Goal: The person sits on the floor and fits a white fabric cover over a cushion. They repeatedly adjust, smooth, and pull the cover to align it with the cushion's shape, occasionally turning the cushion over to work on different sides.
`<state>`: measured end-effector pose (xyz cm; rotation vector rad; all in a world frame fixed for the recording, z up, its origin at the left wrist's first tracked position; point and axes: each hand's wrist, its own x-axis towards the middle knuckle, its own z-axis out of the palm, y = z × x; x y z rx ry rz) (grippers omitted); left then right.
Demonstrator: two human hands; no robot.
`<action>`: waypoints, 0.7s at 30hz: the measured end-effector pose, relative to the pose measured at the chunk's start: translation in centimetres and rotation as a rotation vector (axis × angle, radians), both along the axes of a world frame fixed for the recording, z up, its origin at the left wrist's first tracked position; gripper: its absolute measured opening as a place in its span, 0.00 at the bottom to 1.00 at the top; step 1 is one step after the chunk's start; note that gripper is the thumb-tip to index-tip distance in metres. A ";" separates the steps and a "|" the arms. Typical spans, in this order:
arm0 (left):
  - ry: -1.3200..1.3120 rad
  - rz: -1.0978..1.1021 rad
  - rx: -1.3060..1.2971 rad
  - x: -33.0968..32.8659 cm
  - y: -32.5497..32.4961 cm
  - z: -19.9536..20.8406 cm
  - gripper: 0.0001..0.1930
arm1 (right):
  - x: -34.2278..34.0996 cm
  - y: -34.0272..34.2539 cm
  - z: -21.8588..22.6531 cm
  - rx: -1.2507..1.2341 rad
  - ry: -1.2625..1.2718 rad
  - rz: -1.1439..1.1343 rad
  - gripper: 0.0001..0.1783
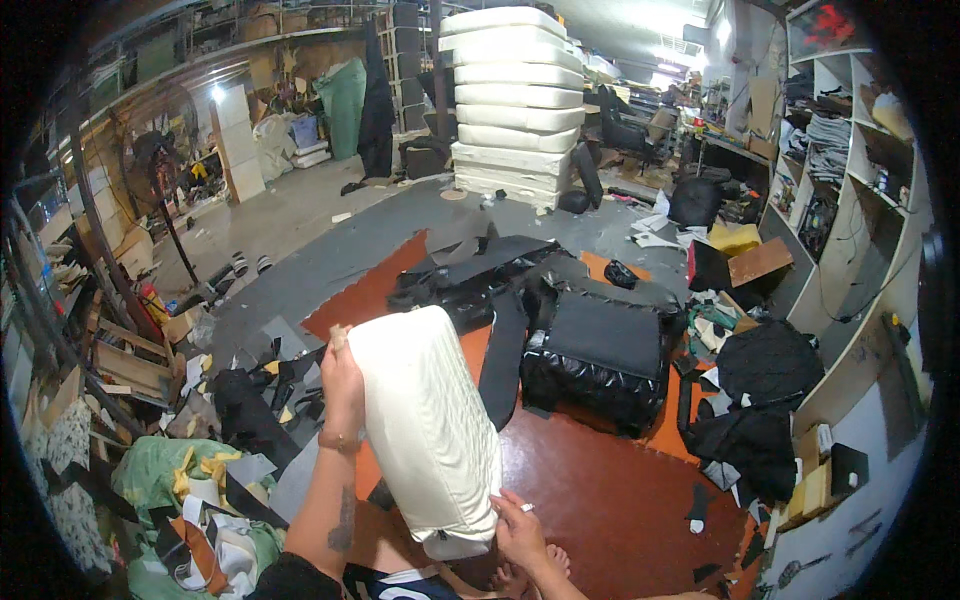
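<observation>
Cushion (pixel 425 420), white and boxy, stands tilted in front of me, its long sides running up and leaning a little left. My left hand (pixel 342 385) grips it at the upper left corner, and the fingers are partly hidden by the cushion's edge. My right hand (pixel 522 530) is down at the lower right edge, fingers bent and touching the cloth there; I cannot tell whether they pinch it or only rest on it. The cover lies smooth over the upper left face and wrinkles along the right side, down toward the bottom edge.

Just beyond the right edge, a black strip (pixel 503 360) lies close to a black padded block (pixel 600 345), which sits on the floor ahead of me to the right. The most open room near my hands is the brown mat (pixel 610 480), spreading from the cushion's lower right edge toward the black cloth (pixel 750 445) by the wall. On my left it is tighter: dark scraps (pixel 250 410) lie near my forearm, and a green sack (pixel 150 475) sits below them. Farther ahead, grey floor (pixel 330 260) stretches toward a tall stack of white cushions (pixel 515 100), well apart from mine. Shelves (pixel 850 180) edge the right side.
</observation>
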<state>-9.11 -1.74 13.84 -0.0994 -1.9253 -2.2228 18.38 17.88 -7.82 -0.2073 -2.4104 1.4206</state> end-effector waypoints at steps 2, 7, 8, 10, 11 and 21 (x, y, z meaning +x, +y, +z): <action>0.002 0.027 -0.011 -2.6 -0.2 -0.5 0.31 | -1.1 0.0 1.7 -0.001 0.004 0.036 0.24; -0.008 -0.035 -0.071 -3.7 0.9 0.3 0.30 | -2.0 1.6 1.9 0.009 0.004 0.185 0.25; -0.002 -0.064 -0.064 -3.8 0.7 0.0 0.30 | -2.0 1.5 1.8 0.013 -0.009 0.218 0.25; 0.006 -0.118 -0.050 -4.2 -0.7 -0.6 0.30 | -2.0 0.9 2.0 -0.015 -0.053 0.283 0.25; 0.027 -0.132 -0.080 -4.5 -1.5 -0.8 0.30 | -2.0 0.6 2.0 -0.029 -0.073 0.311 0.25; -0.018 -0.174 -0.180 -4.2 -8.5 -1.6 0.29 | -9.1 1.8 -9.4 -0.310 -0.322 -0.015 0.26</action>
